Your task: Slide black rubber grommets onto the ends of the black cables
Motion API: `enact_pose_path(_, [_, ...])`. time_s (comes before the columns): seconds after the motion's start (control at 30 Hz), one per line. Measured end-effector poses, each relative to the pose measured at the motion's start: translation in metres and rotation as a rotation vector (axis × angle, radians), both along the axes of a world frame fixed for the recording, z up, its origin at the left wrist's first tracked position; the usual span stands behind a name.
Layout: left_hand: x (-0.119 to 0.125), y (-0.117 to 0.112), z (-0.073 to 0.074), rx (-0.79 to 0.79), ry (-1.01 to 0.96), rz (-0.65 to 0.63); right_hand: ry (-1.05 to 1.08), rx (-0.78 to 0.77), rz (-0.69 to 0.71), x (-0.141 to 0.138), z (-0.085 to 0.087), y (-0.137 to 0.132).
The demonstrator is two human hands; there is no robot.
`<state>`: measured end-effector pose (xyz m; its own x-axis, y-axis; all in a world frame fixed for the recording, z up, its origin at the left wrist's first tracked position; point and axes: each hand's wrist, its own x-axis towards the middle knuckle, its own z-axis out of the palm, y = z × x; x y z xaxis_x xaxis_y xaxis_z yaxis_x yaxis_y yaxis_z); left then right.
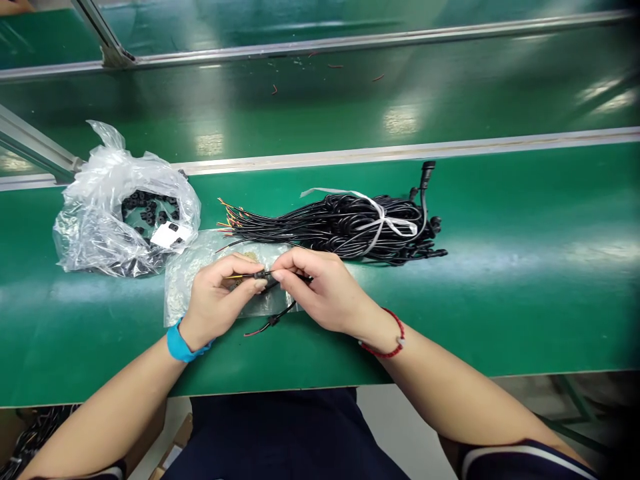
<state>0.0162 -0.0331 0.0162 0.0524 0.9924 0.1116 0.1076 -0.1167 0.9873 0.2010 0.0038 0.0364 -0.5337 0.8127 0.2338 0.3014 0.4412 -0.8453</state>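
Observation:
My left hand (217,297) pinches a small black grommet (260,274) between thumb and fingertips; thin yellowish wire ends show to its left. From the other side, my right hand (325,290) is closed on the black cable that meets this grommet. Below the hands hangs a second cable end (286,311) with another black grommet (273,321) on it and a reddish wire tip. Under both hands lies a flat clear plastic bag (180,287) with small brassy pieces inside. Part of the cable is hidden by my right fingers.
Behind my hands lies a bundle of black cables (320,223), bound with a white tie (384,217), stripped wire ends to the left. At the left stands an open plastic bag (90,220) of black grommets (150,212). Metal rails (350,152) cross the green bench (500,287).

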Motion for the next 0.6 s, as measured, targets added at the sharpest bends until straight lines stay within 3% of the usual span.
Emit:
enact_pose_path(0.37, [-0.002, -0.001, 0.003, 0.106, 0.162, -0.045, 0.037, -0.052, 0.060, 0.000, 0.001, 0.002])
enact_pose_path(0.53, [-0.014, -0.002, 0.015, 0.020, 0.117, -0.135, 0.042, 0.087, 0.020, 0.001, -0.001, 0.000])
enact_pose_path(0.6, [-0.018, -0.001, 0.023, -0.001, 0.182, -0.170, 0.035, 0.148, 0.035, 0.003, -0.001, -0.001])
